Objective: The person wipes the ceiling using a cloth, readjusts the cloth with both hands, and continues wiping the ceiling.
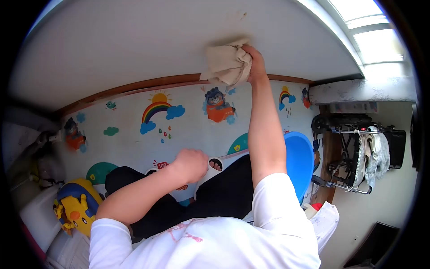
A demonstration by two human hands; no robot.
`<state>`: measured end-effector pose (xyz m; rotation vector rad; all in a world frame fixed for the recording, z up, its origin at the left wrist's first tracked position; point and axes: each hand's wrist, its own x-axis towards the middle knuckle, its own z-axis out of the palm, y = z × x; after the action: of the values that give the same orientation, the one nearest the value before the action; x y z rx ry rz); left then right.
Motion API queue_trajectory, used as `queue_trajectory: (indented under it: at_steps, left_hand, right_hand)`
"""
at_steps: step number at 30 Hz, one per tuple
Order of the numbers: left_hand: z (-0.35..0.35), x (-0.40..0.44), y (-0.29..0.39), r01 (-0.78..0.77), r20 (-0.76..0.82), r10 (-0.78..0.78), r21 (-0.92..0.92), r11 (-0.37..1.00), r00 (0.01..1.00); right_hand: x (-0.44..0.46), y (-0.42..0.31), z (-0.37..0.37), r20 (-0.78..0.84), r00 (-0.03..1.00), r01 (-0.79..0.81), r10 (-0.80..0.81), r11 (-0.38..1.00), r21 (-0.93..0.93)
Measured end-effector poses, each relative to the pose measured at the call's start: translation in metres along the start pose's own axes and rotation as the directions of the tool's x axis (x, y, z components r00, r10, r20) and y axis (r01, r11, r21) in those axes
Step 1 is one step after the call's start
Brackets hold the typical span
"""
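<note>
My right arm [268, 130] reaches up and away from me. In my right hand [255, 62] is a bunched beige cloth [227, 61], pressed against the pale wall [148, 49] a little above its brown skirting strip [161, 82]. Some folds of the cloth hang over the edge of that strip. My left hand [190, 166] is curled into a fist over my lap, near my bent knees, with nothing visible in it. A small dark mark [244, 16] shows on the wall above the cloth.
A floor mat [130, 116] printed with rainbows and bears lies below the wall. A blue basin [299, 163] stands by my right side, with a folded wheelchair-like frame [351, 148] beyond. On the left is a yellow duck toy [78, 206]. A window [374, 33] is at upper right.
</note>
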<state>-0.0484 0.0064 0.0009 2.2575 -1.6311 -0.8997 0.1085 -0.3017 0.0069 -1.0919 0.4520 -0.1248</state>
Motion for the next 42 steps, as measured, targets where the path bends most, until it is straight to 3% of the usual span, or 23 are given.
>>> queue_trajectory:
  at_steps: [3, 6, 9, 12, 15, 18, 24, 27, 33, 36, 39, 42]
  left_hand:
    - [-0.004, 0.006, 0.000, 0.025, -0.009, -0.025, -0.004, 1.000, 1.000]
    - [0.000, 0.003, -0.002, 0.041, 0.009, -0.041, -0.018, 0.999, 0.999]
    - [0.000, 0.003, -0.010, 0.046, 0.007, -0.046, 0.004, 0.999, 0.999]
    - [-0.001, 0.006, -0.012, 0.048, -0.011, -0.047, 0.018, 0.999, 0.999]
    - [-0.001, 0.011, -0.014, 0.046, -0.014, -0.046, -0.013, 0.999, 0.999]
    - [-0.004, 0.015, -0.014, 0.057, 0.001, -0.057, -0.025, 0.998, 0.998]
    - [0.003, 0.013, -0.017, 0.074, -0.008, -0.074, 0.015, 0.997, 0.997]
    - [0.002, 0.009, -0.019, 0.073, -0.014, -0.072, 0.025, 0.997, 0.997]
    - [-0.004, 0.005, -0.018, 0.081, -0.009, -0.080, 0.031, 0.996, 0.997]
    - [-0.005, 0.000, -0.013, 0.100, -0.007, -0.100, 0.048, 0.994, 0.995]
    - [-0.009, 0.000, -0.016, 0.101, -0.024, -0.099, 0.072, 0.992, 0.995]
    - [-0.005, -0.003, -0.015, 0.079, 0.013, -0.080, 0.045, 0.996, 0.997]
  right_hand:
    - [-0.025, -0.001, 0.002, -0.070, 0.992, 0.102, -0.107, 0.992, -0.080]
    - [-0.029, 0.016, -0.010, 0.098, 0.995, 0.001, -0.011, 0.994, 0.109]
    - [-0.038, 0.013, -0.006, 0.116, 0.992, 0.033, -0.051, 0.987, 0.157]
    - [-0.027, 0.016, -0.013, 0.213, 0.975, 0.021, -0.060, 0.983, 0.184]
    - [-0.028, 0.010, 0.001, 0.212, 0.977, -0.024, 0.005, 0.996, 0.088]
    - [-0.026, 0.016, 0.037, -0.110, 0.993, 0.025, -0.036, 0.994, -0.102]
    - [-0.021, 0.031, 0.060, -0.286, 0.923, 0.167, -0.256, 0.939, -0.300]
    - [-0.020, 0.022, 0.080, -0.282, 0.892, 0.260, -0.354, 0.911, -0.321]
    - [0.000, 0.035, 0.088, -0.352, 0.811, 0.255, -0.468, 0.824, -0.507]
    - [0.007, 0.061, 0.060, -0.523, 0.804, -0.033, -0.283, 0.857, -0.515]
    - [0.016, 0.086, 0.039, -0.436, 0.842, 0.091, -0.317, 0.881, -0.465]
    - [-0.005, 0.035, 0.081, -0.352, 0.852, 0.190, -0.389, 0.854, -0.484]
